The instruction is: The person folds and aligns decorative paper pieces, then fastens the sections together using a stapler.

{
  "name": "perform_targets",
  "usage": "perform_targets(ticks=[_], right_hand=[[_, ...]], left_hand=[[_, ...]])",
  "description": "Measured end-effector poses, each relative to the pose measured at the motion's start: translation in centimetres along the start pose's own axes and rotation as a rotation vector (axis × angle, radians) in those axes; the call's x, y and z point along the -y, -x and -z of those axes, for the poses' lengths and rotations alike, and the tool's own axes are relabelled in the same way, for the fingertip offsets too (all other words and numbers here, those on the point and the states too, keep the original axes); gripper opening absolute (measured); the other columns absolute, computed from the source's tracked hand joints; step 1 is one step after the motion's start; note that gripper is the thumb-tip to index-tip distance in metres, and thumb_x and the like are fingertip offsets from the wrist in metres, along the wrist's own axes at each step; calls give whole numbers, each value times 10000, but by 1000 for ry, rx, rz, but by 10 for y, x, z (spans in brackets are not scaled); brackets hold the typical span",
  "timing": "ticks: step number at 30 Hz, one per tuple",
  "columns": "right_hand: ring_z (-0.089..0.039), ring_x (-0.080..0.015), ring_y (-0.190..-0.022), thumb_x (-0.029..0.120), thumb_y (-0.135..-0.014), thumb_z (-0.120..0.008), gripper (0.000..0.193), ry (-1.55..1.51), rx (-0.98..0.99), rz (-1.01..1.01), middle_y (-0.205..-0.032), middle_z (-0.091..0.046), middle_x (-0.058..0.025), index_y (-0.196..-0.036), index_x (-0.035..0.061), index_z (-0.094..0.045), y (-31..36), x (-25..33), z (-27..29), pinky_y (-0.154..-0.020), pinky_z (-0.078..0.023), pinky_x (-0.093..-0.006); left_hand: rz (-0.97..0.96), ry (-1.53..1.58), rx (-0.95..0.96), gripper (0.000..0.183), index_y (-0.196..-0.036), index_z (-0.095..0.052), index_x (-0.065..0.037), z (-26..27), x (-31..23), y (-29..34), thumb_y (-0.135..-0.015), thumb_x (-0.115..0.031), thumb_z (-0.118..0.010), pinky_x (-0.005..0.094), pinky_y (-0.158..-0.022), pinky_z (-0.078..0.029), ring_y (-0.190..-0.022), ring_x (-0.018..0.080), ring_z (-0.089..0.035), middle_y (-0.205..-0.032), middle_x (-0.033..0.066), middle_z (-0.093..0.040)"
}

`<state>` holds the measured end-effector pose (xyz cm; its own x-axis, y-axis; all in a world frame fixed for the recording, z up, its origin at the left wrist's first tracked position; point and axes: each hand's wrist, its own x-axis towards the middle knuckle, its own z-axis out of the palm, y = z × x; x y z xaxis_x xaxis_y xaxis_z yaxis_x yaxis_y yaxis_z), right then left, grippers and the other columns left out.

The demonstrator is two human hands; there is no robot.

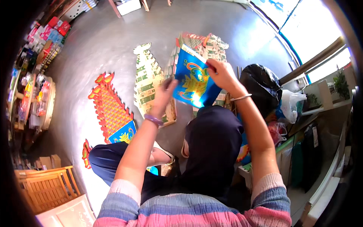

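Above my knees I hold a glossy blue sheet with a yellow and orange pattern, tilted to one side. My right hand pinches its upper right edge between thumb and fingers. At its left edge is my left hand, slightly blurred, fingers closed against the side. Beyond the sheet lies a heap of printed paper pieces, red and pale green. Left of it, a long pale green and cream notched stack lies on the floor. Further left is a red and yellow scaly piece with a blue patterned end.
On the right stand a black plastic bag, a white bag and a low cabinet with plants. Shelves of packaged goods line the left. A wooden chair is at lower left. Another red piece lies beside my left knee.
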<state>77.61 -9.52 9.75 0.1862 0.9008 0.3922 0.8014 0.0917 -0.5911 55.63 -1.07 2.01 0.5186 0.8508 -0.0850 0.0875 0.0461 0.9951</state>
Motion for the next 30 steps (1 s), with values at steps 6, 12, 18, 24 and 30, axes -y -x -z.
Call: perform_targets(ticks=[6,12,18,24,30], right_hand=[[-545,-363,-740,43,-711,-567,220,114,189,354,-823,-574,-170,-928,13,-552,-13,117,101,-653,-458,-369],[-538,-283,-659,-20,-738,-560,138,190,218,430,-742,-547,-139,-875,-28,-544,6,190,149,-600,-432,-318],[-552,-269,-697,-53,-783,-511,126,324,50,291,-764,-530,-144,-904,-19,-516,26,161,167,-639,-436,-302],[-584,-257,-732,-4,-821,-506,120,323,-56,158,-788,-565,-153,-941,-4,-513,30,95,152,-655,-450,-319],[-570,-387,-772,28,-789,-545,155,389,-122,29,-809,-580,-206,-942,13,-526,9,21,102,-650,-450,-374]], left_hand=[[245,836,80,586,-1101,-465,-52,91,-1,18,-824,-568,-473,397,-854,-423,-1009,240,-509,-1083,107,-531],[-90,1372,153,345,-1018,-525,-115,121,14,24,-841,-410,-552,465,-865,-431,-961,246,-542,-983,69,-583],[-381,1562,61,195,-940,-592,-112,150,-30,53,-843,-281,-573,444,-907,-409,-987,216,-550,-1004,45,-608],[-523,1539,-168,161,-940,-580,-79,214,-36,72,-838,-202,-587,424,-886,-438,-938,218,-571,-939,43,-617],[-640,1262,-486,126,-918,-566,-76,268,-98,106,-840,-173,-587,419,-896,-430,-934,188,-570,-958,31,-613]])
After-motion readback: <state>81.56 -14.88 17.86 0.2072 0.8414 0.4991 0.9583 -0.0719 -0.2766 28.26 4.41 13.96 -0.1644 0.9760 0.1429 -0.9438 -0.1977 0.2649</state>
